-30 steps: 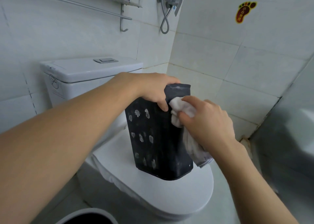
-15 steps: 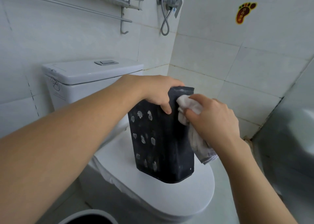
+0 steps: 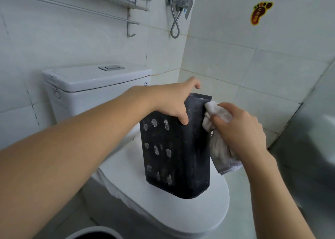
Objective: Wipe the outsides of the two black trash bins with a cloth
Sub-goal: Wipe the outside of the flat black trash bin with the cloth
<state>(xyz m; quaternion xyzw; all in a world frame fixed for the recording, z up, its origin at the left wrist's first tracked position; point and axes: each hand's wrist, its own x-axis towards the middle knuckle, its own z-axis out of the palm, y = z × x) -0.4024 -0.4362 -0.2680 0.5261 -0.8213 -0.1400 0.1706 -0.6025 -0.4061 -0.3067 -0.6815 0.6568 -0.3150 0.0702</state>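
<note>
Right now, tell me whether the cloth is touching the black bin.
Touching. The head view shows the right hand pressing the white cloth against the black bin at its upper right edge, no gap visible.

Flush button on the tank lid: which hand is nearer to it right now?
Left. The left hand grips the black bin's rim, just right of and below the flush button; the right hand, holding the cloth, is farther right.

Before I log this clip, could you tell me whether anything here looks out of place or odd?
Yes: the black bin stands on the closed toilet lid, not the floor, and its near face carries pale smudges, not yet wiped.
</note>
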